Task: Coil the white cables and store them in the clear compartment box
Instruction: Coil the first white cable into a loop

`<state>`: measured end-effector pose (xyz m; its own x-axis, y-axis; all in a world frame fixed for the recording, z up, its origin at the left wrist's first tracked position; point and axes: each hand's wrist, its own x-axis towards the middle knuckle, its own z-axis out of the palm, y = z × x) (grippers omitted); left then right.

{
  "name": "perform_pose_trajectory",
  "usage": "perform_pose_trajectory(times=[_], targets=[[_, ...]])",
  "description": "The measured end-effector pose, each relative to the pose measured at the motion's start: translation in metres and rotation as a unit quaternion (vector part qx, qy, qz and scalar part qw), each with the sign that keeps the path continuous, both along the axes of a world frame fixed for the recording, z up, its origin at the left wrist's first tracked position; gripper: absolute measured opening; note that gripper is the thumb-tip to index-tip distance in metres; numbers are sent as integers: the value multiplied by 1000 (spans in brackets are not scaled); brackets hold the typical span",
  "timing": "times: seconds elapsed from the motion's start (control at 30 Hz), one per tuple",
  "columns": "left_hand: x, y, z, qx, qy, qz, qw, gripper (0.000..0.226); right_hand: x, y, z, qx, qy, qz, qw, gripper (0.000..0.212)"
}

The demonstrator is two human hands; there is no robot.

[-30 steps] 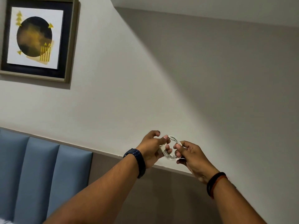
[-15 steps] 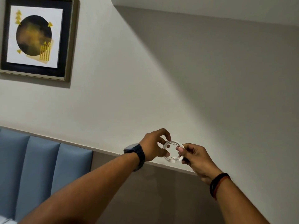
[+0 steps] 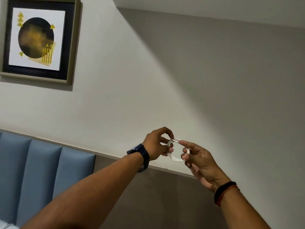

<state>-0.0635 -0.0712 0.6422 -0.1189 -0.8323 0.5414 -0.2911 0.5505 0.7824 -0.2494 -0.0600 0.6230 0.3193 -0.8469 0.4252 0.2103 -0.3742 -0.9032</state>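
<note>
Pale wall (image 3: pixel 165 80) filled the frame, with a framed print (image 3: pixel 37 38) upper left and blue padded panels (image 3: pixel 41 171) lower left. At lower centre, the white cable (image 3: pixel 174 158) formed a small coil in the air. The left hand (image 3: pixel 157 144) grip pinched its left side and the right hand (image 3: pixel 200 161) grip held its right.

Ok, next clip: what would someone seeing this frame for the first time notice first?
Two raised hands in the lower middle: the left hand and right hand pinch a small coiled white cable between them, against the wall. Next, the framed picture with a dark circle at upper left, and blue padded panels at lower left.
</note>
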Motion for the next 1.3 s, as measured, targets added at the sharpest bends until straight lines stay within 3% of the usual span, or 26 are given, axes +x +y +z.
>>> perform_pose_trajectory(times=[0.17,0.3,0.43,0.53,0.63,0.8,0.87,1.0,1.17,1.3], targets=[[-2,0,0,4,2,33,999,34,2,7,0,-47,118,-60,990,63],[0,-1,-2,14,2,42,999,32,6,9,-3,-134,230,-149,952,32],[1,-2,-3,16,15,57,998,31,8,4,-8,-110,137,-191,966,9],[5,-2,-3,16,23,61,998,31,4,-1,-12,-51,-13,-176,983,13],[7,-2,-7,24,18,46,999,30,-4,-2,-10,16,-168,-147,975,19],[1,-3,-9,21,44,43,998,29,4,-7,-9,98,-238,-162,953,18],[0,-4,-8,19,49,54,997,29,10,-8,-8,117,-242,-185,945,9],[-1,-5,-7,14,48,64,997,29,16,-12,-9,152,-213,-239,935,31],[-5,-9,-11,0,42,95,995,32,26,-15,-8,205,-93,-234,946,12],[-8,-13,-14,-29,-8,150,988,36,35,-12,-9,216,-33,-197,956,13]])
